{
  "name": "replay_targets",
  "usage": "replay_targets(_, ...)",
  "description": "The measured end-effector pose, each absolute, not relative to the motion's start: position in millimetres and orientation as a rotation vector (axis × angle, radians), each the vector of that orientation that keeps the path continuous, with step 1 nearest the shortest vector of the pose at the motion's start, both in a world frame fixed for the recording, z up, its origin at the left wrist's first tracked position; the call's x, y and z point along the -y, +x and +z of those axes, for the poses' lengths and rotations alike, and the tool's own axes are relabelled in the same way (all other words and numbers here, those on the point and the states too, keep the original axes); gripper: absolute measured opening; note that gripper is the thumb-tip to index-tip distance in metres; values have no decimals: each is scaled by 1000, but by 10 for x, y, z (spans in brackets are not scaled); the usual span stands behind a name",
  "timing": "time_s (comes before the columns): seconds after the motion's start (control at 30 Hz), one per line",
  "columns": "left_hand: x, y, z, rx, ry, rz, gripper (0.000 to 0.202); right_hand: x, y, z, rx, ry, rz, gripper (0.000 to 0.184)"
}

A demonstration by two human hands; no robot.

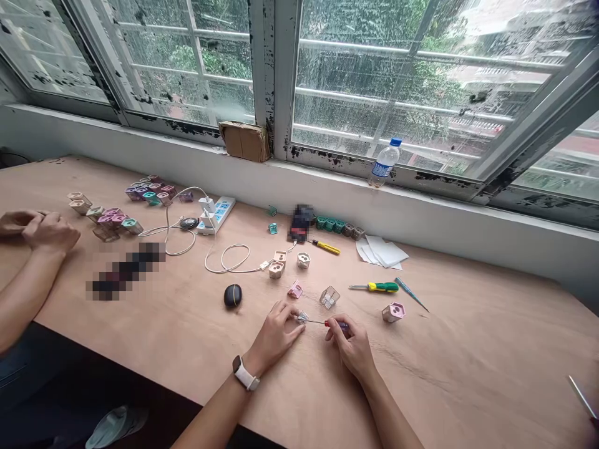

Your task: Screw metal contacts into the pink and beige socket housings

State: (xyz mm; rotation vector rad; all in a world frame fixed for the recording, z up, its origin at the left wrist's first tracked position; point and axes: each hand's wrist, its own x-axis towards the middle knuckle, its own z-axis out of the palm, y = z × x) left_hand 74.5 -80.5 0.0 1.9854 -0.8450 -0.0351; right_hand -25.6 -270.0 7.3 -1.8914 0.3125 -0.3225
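We see our left hand (276, 333), with a white watch (245, 373), and its fingers (291, 318) are closed narrow on a small shiny piece (302, 318), just above the light wooden desk (444, 362). Our right hand (352, 350) holds, with fingers close together, a thin metal screwdriver with dark red handle (337, 324), and its tip reaches this piece. Near them stand a clear hexagonal plastic case (329, 297) and a pink hexagonal case (295, 290). Far to the left, another person's hands (40, 231) lie together beside many coloured hexagonal cases (105, 215).
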Motion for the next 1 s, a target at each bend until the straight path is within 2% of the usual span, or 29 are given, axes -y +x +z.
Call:
replay_targets(0.2,805,739,30,864,1972,-51,10,2710,-255,46,-305,-1886,-318,41)
replay_targets(1.0,804,740,40,864,1977,-78,12,2736,-261,49,-426,-1857,-398,43)
